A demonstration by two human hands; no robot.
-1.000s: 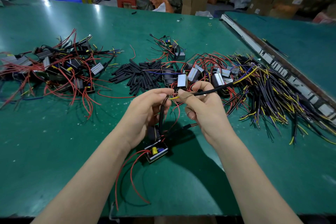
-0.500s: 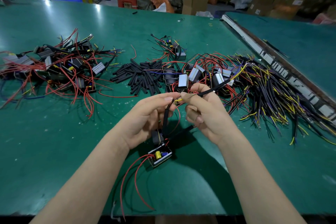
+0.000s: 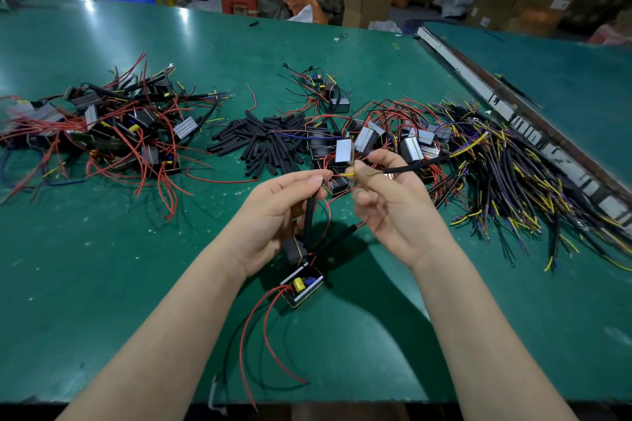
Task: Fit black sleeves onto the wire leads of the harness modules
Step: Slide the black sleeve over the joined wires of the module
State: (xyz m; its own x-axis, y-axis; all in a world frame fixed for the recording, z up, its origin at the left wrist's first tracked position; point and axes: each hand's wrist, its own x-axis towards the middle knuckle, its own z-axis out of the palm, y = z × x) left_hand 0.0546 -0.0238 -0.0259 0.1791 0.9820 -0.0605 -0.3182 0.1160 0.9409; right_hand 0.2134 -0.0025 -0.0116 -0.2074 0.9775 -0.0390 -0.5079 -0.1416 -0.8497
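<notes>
My left hand [image 3: 273, 215] pinches the top of a black sleeve [image 3: 309, 215] that hangs down over the leads of a harness module [image 3: 302, 285]. That module is a small open black box with a yellow capacitor, and red wires trail from it toward the table's near edge. My right hand [image 3: 393, 205] pinches a black sleeved cable [image 3: 413, 166] near its end, with a yellow wire tip [image 3: 347, 174] sticking out toward my left fingertips. The cable runs up and right into the wire pile. A heap of loose black sleeves [image 3: 266, 143] lies behind my hands.
A pile of modules with red wires [image 3: 102, 133] sits at the left. More modules [image 3: 369, 143] lie behind my hands, and a spread of black, yellow and purple cables [image 3: 530, 188] fills the right. A metal rail [image 3: 513, 113] divides the green table [image 3: 102, 284] from its neighbour.
Both hands have dropped slightly toward me and moved a little apart. The yellow wire tip now shows in the gap between my fingertips. The module hangs lower.
</notes>
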